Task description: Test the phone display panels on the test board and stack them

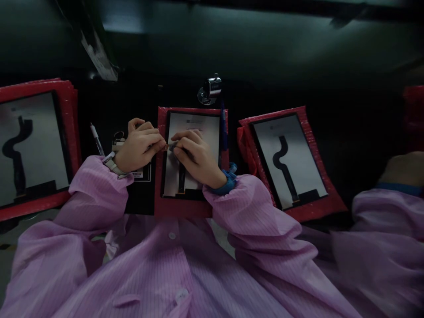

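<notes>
A white display panel [198, 126] with a black flex cable lies on a red foam pad [185, 205] right in front of me. My left hand [141, 145] is at the pad's left edge, fingers pinched on a small orange strip [166, 146]. My right hand [195, 157] rests on the panel, fingers curled and pressed on a small grey piece where the two hands meet. Both sleeves are pink, and a pale watch strap [111, 164] sits on the left wrist.
Another panel on red foam [289, 161] lies to the right, a third panel [29, 145] far left. A metal tally counter [210, 90] stands behind, a blue pen [224, 130] beside the middle pad, a white pen [96, 139] at left. Another person's sleeve [391, 221] is at right.
</notes>
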A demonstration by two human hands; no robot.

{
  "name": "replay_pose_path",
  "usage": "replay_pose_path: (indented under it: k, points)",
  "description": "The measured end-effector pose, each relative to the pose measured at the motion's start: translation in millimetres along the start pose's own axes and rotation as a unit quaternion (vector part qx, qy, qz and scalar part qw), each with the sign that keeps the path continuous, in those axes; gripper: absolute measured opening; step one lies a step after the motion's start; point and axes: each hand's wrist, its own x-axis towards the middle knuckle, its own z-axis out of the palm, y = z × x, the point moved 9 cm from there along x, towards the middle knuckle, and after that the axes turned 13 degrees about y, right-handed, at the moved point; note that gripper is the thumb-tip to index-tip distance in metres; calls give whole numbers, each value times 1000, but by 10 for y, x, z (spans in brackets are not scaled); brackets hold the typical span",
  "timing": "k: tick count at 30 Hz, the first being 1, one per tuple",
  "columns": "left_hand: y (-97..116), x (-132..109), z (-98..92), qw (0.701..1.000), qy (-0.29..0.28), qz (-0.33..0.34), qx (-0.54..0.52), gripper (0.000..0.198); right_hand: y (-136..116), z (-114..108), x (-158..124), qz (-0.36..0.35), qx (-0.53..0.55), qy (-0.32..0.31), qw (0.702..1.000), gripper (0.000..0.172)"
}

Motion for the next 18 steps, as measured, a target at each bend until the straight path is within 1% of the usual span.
replay_pose_path:
  k: [2,5,9,13,18]
  points:
    - [8,-3,9,1000,-6,2,0,33,1,53,-14,-6,-4,-20,1000,18]
    - [20,-8,17,1000,-11,5,-2,33,32,104,-29,6,-9,-41,999,18]
    - [31,-8,20,1000,-14,11,-4,33,53,91,-30,14,-11,-37,999,19]
    - [37,-10,28,1000,-12,13,-7,33,46,86,-33,7,-11,-29,999,19]
    - [43,-24,43,1000,-3,12,0,32,43,104,-36,8,-12,-38,999,19]
